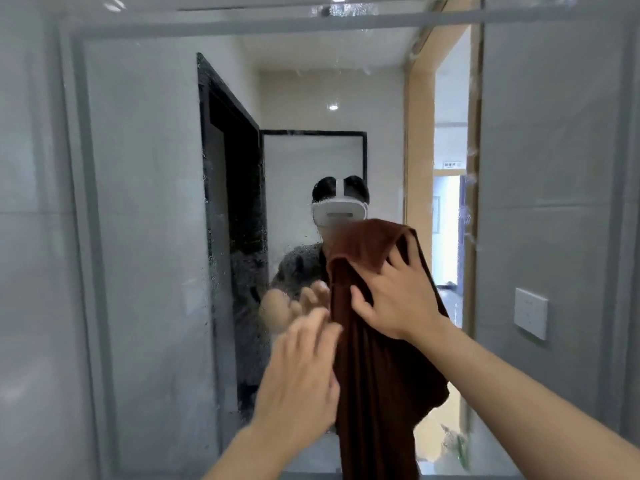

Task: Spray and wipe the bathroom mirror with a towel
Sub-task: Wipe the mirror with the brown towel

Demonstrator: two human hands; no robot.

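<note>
Fingers, right hand [394, 303]: spread flat, pressing brown towel [377, 375] against mirror [145, 202].
Fingers, left hand [301, 372]: relaxed, blurred, beside the towel's left edge.
Towel: hangs below the right hand.

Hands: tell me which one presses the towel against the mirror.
The right hand, spread flat on the brown towel. The left hand is beside the towel's hanging edge.

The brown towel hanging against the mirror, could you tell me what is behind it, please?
Behind the brown cloth towel lies the droplet-speckled bathroom mirror; the right hand presses it there. The glass it covers is hidden.
</note>
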